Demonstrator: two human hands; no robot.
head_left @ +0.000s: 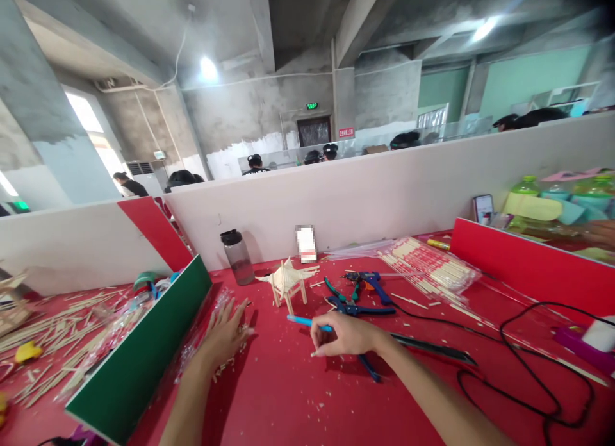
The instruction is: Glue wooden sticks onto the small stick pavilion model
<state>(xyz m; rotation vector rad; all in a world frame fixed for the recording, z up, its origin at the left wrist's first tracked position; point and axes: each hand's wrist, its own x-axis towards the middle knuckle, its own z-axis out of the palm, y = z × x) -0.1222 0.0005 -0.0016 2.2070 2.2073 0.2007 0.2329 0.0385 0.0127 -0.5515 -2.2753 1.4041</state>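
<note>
My left hand (225, 334) lies with spread fingers on the red table, among small wooden scraps and beside crumpled clear plastic. It holds nothing that I can see. My right hand (348, 336) is closed in a pinch, with a tiny pale bit of stick (314, 353) at its fingertips. A thin blue rod, like a pen (300, 320), passes by its index finger; whether the hand grips it or it lies behind is unclear. Just beyond stands a small pavilion-like model (288, 279) of wooden sticks. Blue-handled pliers (360, 309) lie beside the right hand.
A blue glue gun (372, 282) with a black cable (504, 334) lies right. Behind are bagged sticks (432, 263), a water bottle (237, 257) and a white partition (384, 196). A green board (148, 350) bounds the left, a red board (519, 266) the right. Another person's hand (600, 233) shows far right.
</note>
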